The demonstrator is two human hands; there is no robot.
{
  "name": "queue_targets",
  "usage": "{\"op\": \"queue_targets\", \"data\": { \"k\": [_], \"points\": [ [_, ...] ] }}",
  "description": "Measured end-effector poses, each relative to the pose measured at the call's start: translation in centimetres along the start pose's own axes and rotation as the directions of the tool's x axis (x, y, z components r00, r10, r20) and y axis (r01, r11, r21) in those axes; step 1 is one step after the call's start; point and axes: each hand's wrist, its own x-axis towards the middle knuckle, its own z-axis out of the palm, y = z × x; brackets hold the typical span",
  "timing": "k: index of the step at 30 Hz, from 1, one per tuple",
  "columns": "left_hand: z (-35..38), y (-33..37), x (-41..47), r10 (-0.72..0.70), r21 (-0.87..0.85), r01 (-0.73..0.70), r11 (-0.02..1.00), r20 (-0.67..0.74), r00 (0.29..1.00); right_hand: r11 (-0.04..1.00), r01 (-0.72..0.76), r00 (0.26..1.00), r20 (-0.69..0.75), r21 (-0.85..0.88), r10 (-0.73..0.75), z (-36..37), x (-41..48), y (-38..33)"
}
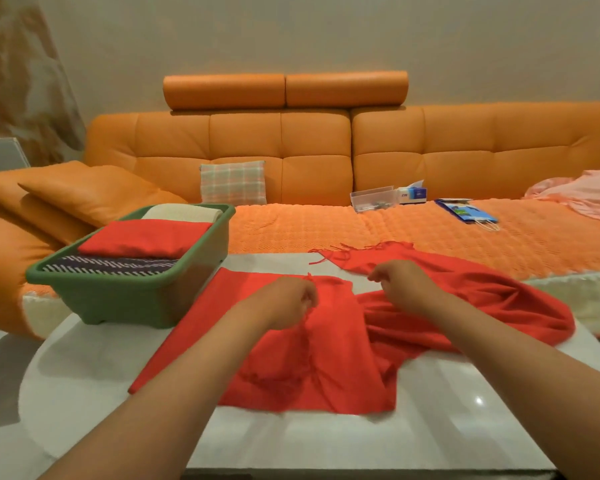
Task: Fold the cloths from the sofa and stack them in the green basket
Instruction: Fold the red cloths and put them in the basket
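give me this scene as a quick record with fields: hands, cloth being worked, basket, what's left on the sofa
left hand: pinches the fringe of the red cloth
right hand: fingers curled over the same cloth; grip unclear
cloth state: partly spread on the white table, right part bunched, far end reaching the sofa
green basket: at the table's left; folded red cloth on a striped cloth, cream cloth behind
left on sofa: pink cloth, far right, unfolded

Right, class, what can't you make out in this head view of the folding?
Head view:
Left hand, right hand: fingertips curled under, grip on red fringed cloth unclear.
Green basket depths: covered by folded red cloth.
Pink cloth: cut by right edge.
Tissue box print: too small.
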Motion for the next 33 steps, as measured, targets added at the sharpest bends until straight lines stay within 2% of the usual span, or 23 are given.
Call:
{"op": "queue_targets", "data": {
  "k": [2,5,7,9,11,13,15,18,21,24,26,28,30,32,33],
  "points": [
    [1.3,1.3,3.2,0.037,0.023,-0.036,0.999,-0.025,0.999,0.993,-0.018,0.999,0.042,-0.117,0.023,-0.1,0.7,3.0],
    [2.9,2.3,7.3,0.056,0.082,-0.052,0.995,-0.051,0.997,0.96,0.061,0.983,0.184,-0.273,-0.01,0.5,1.6,6.0],
    [3.9,2.1,9.5,0.034,0.108,-0.03,0.994,-0.041,0.999,0.927,0.102,0.975,0.22,-0.36,-0.022,0.6,2.3,7.1],
    [4.7,1.3,11.1,-0.011,0.061,0.013,0.998,-0.033,0.999,0.922,0.062,0.987,0.16,-0.382,-0.001,0.1,3.1,7.6],
    [5.7,0.5,11.5,-0.044,-0.012,0.044,0.999,-0.045,0.998,0.9,-0.047,0.998,0.019,-0.433,0.061,-0.6,3.9,8.0],
    [6.8,-0.4,11.3,-0.047,-0.041,0.044,0.998,-0.072,0.996,0.822,-0.204,0.978,-0.155,-0.531,0.143,-1.5,4.3,8.6],
    [7.8,-1.3,11.0,-0.055,-0.01,0.055,0.998,-0.101,0.993,0.745,-0.347,0.935,-0.27,-0.569,0.229,-2.3,4.5,9.3],
    [8.4,-2.1,11.2,-0.1,0.121,0.111,0.986,-0.095,0.99,0.693,-0.407,0.912,-0.304,-0.595,0.274,-2.3,4.5,10.2],
    [7.6,-1.9,11.7,-0.153,0.274,0.166,0.947,-0.067,0.986,0.699,-0.423,0.9,-0.355,-0.576,0.252,-1.7,4.6,9.9],
    [6.4,-1.8,11.8,-0.239,0.316,0.241,0.918,-0.044,0.97,0.726,-0.488,0.851,-0.449,-0.485,0.273,-2.4,4.8,10.2],
    [6.0,-1.5,11.9,-0.261,0.326,0.255,0.91,-0.029,0.965,0.692,-0.52,0.838,-0.458,-0.501,0.297,-2.8,4.7,10.7],
    [5.9,-1.1,12.2,-0.212,0.318,0.226,0.921,-0.081,0.974,0.687,-0.451,0.881,-0.406,-0.57,0.242,-2.3,4.7,10.7],
    [6.1,-0.8,12.5,-0.133,0.239,0.164,0.957,-0.139,0.981,0.808,-0.235,0.956,-0.28,-0.54,0.091,-1.0,5.4,10.0],
    [6.3,-0.7,12.9,-0.096,0.158,0.119,0.98,-0.145,0.985,0.94,-0.001,0.995,-0.098,-0.341,-0.035,0.8,6.0,8.7],
    [6.5,-0.8,13.0,-0.099,0.112,0.114,0.987,-0.126,0.987,0.964,0.052,0.999,0.007,-0.26,-0.052,1.5,6.2,8.0]
  ]
}}
